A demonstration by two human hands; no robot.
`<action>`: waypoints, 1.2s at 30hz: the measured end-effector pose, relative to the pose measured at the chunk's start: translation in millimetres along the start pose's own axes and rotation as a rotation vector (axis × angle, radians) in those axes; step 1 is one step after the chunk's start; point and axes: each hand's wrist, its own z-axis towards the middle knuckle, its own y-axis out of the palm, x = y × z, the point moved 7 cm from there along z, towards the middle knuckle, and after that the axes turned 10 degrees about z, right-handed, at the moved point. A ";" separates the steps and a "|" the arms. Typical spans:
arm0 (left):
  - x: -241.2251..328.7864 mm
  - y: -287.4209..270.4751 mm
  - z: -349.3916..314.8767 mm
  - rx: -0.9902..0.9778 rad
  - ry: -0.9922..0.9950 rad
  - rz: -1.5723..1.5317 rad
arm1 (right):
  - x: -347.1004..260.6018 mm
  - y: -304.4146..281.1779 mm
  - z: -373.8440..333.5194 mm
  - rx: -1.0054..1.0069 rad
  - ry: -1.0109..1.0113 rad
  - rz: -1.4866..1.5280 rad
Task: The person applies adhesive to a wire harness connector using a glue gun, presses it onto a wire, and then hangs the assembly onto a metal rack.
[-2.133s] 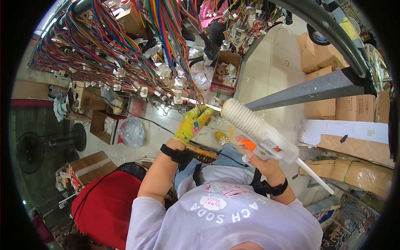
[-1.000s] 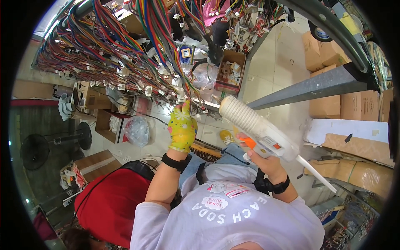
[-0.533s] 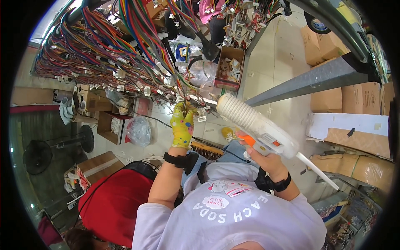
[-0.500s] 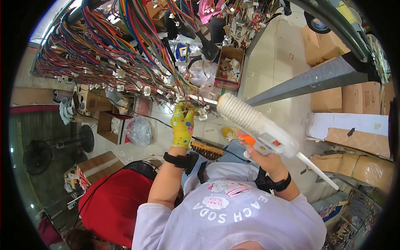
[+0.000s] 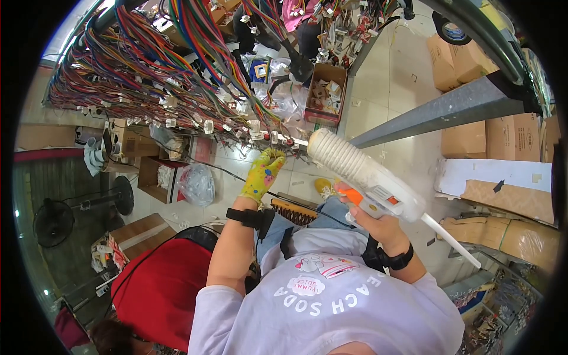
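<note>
My left hand [image 5: 262, 176], in a yellow glove with coloured dots, reaches up to the lower ends of the hanging wires [image 5: 273, 137]. Its fingers are curled closed around a few thin wires; the tips are partly hidden. Just above the glove hangs a white connector [image 5: 255, 129]. A white hot glue gun [image 5: 367, 171] with an orange trigger is gripped in my bare right hand [image 5: 378, 228]. Its ribbed front end points up and left, near the edge of the wire rack, and a white glue stick [image 5: 452, 241] sticks out of its back.
Dense bundles of coloured wires [image 5: 136, 65] fill the upper left. A box of small parts [image 5: 326, 94] stands beyond my hands. To the right run a grey metal beam [image 5: 438, 115] and stacked cartons [image 5: 512, 139]. A person in red [image 5: 165, 284] is close on my left, near a black fan [image 5: 53, 219].
My left hand has shifted slightly right and toward me, and the white connector beside its fingers no longer shows there. The glue gun and right hand have barely moved.
</note>
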 end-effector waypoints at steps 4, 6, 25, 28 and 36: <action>-9.3 1.2 -1.3 -0.068 -0.098 -0.090 | 2.7 0.7 1.2 0.016 0.022 0.032; 14.1 -8.9 -6.4 0.099 0.031 -0.145 | 1.4 -0.5 0.8 0.026 0.016 0.032; 63.4 -16.7 -16.4 0.045 0.104 -0.416 | -5.5 -2.2 -0.1 0.037 0.018 0.019; 61.4 -17.4 -19.1 0.024 0.161 -0.369 | -5.3 -0.5 0.2 0.039 0.034 0.034; 84.8 -11.4 -21.9 0.038 0.374 -0.104 | -1.8 -0.7 4.4 0.041 -0.014 0.045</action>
